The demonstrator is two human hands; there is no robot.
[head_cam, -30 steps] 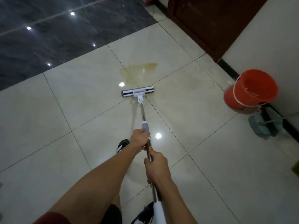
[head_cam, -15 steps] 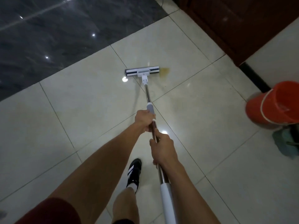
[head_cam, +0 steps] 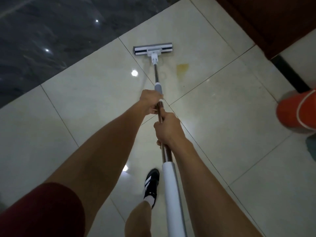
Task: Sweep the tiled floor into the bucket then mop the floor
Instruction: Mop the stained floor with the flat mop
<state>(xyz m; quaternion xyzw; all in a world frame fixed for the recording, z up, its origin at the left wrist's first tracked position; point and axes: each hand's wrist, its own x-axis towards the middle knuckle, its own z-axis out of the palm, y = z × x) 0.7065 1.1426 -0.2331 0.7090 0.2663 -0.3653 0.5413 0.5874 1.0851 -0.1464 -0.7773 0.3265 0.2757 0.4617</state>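
I hold a flat mop by its metal pole (head_cam: 156, 72). Its white and dark head (head_cam: 152, 48) lies flat on the cream tiled floor (head_cam: 222, 117), near the edge of the dark marble floor (head_cam: 51, 31). My left hand (head_cam: 150, 102) grips the pole just below the grey collar. My right hand (head_cam: 166, 129) grips it lower down, above the white sleeve (head_cam: 171, 194). A small yellowish stain (head_cam: 182, 67) remains on the tile just right of the pole. The orange bucket (head_cam: 297, 112) stands at the right edge, partly cut off.
A dark wooden door (head_cam: 273, 23) and a black skirting strip (head_cam: 290, 74) line the upper right. My foot in a black shoe (head_cam: 151, 183) is on the tile beside the pole. A bluish-green thing (head_cam: 311, 147) shows below the bucket, cut off.
The mop head has been pushed forward across the yellowish puddle, which has shrunk to a small patch. I have stepped forward, and the bucket has slid toward the right edge of view.
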